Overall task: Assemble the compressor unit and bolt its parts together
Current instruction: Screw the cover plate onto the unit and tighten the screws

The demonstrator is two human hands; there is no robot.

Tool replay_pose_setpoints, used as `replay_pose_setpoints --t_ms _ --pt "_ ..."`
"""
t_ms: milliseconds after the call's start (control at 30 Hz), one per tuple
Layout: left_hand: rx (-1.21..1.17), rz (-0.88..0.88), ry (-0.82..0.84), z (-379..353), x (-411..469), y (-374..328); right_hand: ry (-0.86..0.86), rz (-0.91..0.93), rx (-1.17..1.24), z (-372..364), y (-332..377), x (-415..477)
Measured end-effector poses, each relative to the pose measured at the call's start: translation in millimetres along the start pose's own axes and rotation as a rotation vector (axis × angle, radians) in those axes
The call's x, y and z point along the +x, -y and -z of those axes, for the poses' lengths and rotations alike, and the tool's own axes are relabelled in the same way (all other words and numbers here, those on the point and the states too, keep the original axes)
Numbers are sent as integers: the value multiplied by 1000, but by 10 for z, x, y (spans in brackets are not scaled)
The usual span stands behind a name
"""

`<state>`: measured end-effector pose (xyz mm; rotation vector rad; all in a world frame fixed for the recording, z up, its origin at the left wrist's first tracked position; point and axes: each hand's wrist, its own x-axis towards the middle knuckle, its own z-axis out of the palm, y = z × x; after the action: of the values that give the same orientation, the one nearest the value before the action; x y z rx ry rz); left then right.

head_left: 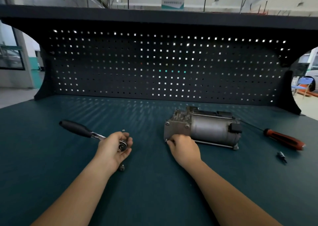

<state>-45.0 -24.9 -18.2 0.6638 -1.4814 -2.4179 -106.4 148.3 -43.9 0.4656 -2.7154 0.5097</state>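
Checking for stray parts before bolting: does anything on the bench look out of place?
One loose bolt lies by the left wrist, another beyond the left hand gripping the ratchet wrench. A driver bit lies apart from the screwdriver. No damage shows.

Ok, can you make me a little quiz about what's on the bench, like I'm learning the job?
1. What does the left hand hold? A hammer, B ratchet wrench, C pliers.
2. True or false: the red-handled screwdriver lies on the bench to the right of the compressor.
3. Fill in: the ___ hand pinches a small bolt at the lower corner of the compressor's end plate.
Key: 1 B. 2 true. 3 right hand.
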Motion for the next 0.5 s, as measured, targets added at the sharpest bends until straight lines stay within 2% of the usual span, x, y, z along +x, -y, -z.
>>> replay_pose_setpoints --t_ms 200,367,433,500 --pt "145 -66 37 -58 -74 -40 -5 -35 31 1 -7 -12" --pt "406 -73 170 -80 -208 -104 19 -129 106 48 -8 -87" --pt "498 -80 217 -117 -266 -95 8 -271 368 71 68 -114" --pt "573 -78 252 -163 -313 -82 72 -558 1018 80 243 -112"
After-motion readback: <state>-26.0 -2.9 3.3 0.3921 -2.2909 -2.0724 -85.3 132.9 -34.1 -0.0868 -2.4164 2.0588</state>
